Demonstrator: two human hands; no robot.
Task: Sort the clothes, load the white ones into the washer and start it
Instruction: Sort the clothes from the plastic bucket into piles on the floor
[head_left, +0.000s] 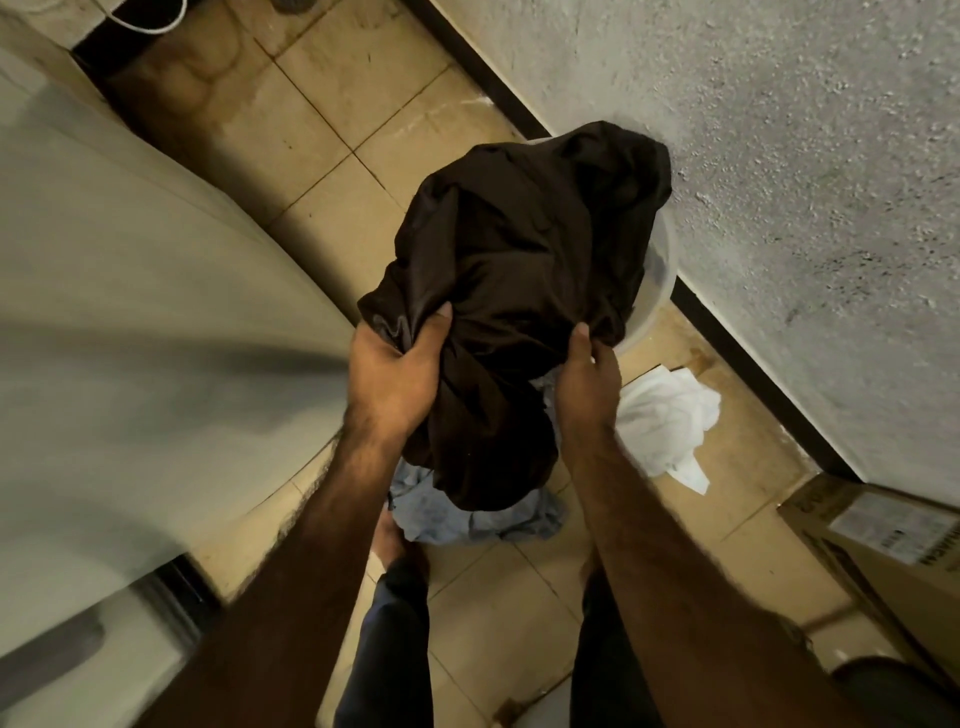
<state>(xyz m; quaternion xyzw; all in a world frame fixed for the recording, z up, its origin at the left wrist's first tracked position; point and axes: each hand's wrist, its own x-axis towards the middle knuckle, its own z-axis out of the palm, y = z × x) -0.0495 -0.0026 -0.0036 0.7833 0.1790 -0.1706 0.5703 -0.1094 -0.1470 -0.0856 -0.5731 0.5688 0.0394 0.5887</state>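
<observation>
A dark brown garment (524, 270) hangs bunched in the air over the tiled floor. My left hand (395, 374) grips its left edge and my right hand (587, 379) grips its right edge. Behind it, a translucent white basin (657, 280) stands against the wall, mostly hidden by the garment. A white cloth (670, 421) lies crumpled on the floor to the right. A light blue garment (467, 514) lies on the floor under the dark one, by my feet. The white washer (130, 312) fills the left side.
A rough grey wall (779, 182) with a dark skirting runs along the right. A cardboard box (883, 551) sits at the lower right, with a dark round object below it. A white cable (150, 21) curves at the top left.
</observation>
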